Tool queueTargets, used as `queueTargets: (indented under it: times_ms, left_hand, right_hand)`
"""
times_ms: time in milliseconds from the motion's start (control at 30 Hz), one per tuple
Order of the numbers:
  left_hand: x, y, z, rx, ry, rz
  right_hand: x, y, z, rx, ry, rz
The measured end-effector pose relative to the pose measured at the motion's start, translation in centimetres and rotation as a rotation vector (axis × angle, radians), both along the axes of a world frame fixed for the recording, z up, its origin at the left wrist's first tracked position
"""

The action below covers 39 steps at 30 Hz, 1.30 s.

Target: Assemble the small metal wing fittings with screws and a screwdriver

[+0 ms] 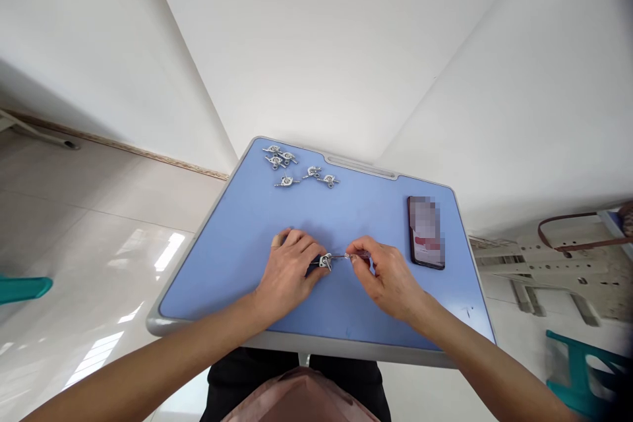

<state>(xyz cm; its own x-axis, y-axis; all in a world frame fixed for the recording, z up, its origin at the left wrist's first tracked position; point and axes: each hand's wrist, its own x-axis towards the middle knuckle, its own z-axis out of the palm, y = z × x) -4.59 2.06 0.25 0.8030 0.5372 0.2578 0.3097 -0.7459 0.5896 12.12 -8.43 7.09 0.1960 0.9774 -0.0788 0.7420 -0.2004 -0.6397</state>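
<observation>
Between the thumb and fingers of my left hand (pixel 291 264) is a small silvery metal fitting (pixel 325 261), held low over the blue desk top (pixel 237 257). My right hand (pixel 388 273) pinches the clear, reddish handle of a small screwdriver (pixel 340 256). Its thin shaft points left and meets the right side of the fitting; whether the tip sits in a screw is too small to tell. Farther back on the desk lie several similar metal fittings (pixel 287 182), loosely grouped toward the far left.
A phone (pixel 426 234) lies on the right side of the desk with its screen lit. At the back edge there is a shallow grey pen groove (pixel 363 166). White walls (pixel 321 46) stand behind the desk. A green stool (pixel 578 369) is on the floor at the right.
</observation>
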Motion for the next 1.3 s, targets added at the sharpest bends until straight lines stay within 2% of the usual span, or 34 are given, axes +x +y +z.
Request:
queueTargets:
  times_ms: [367, 567, 1000, 1300]
  left_hand:
    - [-0.2, 0.3, 0.0, -0.006, -0.039, -0.022]
    - [-0.1, 0.4, -0.3, -0.001, -0.065, -0.029]
    - [0.0, 0.7, -0.2, -0.014, -0.076, -0.044]
    - [0.0, 0.7, -0.4, -0.025, -0.068, -0.051]
  right_hand:
    - [0.4, 0.0, 0.5, -0.047, 0.003, 0.006]
    - [0.5, 0.0, 0.7, -0.035, -0.037, 0.059]
    - [0.6, 1.3, 1.6, -0.147, -0.111, 0.046]
    - [0.7, 2.4, 2.9, -0.296, -0.314, 0.215]
